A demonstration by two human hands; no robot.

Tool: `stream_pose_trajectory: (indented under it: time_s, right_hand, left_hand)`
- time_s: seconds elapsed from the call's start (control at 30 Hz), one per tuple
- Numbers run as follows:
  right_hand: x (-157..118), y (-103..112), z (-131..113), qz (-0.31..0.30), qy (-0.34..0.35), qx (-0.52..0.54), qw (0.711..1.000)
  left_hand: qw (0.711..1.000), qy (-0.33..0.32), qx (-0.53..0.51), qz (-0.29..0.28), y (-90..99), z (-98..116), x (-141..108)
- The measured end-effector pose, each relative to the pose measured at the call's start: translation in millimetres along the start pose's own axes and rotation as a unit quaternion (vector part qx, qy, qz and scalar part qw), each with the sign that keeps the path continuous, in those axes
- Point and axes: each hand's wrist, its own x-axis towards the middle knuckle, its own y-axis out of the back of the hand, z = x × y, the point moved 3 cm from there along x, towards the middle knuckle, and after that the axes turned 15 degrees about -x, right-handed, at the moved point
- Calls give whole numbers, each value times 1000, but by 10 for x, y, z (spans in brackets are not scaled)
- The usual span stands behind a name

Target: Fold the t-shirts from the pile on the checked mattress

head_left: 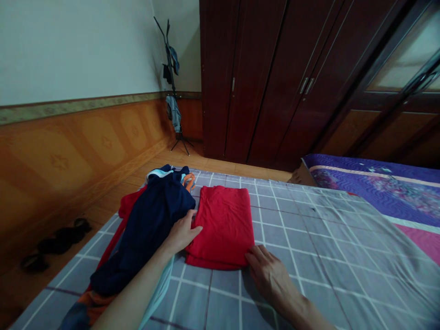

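A red cloth [225, 224], folded into a rough rectangle, lies flat on the grey checked bed sheet [282, 238]. My left hand [182, 233] is at its left edge, thumb and fingers apart, with the thumb touching the red fabric. At the lower right corner of the cloth is my right hand [268, 270], its fingers pressed together on the edge. Left of the red cloth, a heap of loose clothes has a dark navy garment [147, 224] on top, partly behind my left forearm.
Beyond the bed stand a dark red wardrobe [254, 82] and a coat rack [171, 73] with clothes. A purple patterned bedspread [371, 183] lies to the right. Dark objects [62, 240] rest on the floor at left.
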Motion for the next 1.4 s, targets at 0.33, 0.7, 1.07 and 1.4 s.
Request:
stream_pose_trajectory:
  time_s: [0.33, 0.7, 1.07, 1.4]
  right_hand:
    - [-380, 159, 275, -13, -16, 58, 998]
    - [-412, 42, 294, 16, 1, -1, 1000]
    - [-559, -11, 359, 96, 22, -40, 994]
    - [-573, -47, 376, 81, 0, -7, 997]
  left_hand:
    - [998, -56, 26, 21, -97, 261, -524]
    - [930, -253, 245, -100, -272, 356, -1097]
    - [902, -303, 289, -107, -371, 290, -1217]
    - [899, -284, 311, -120, -330, 371, -1215]
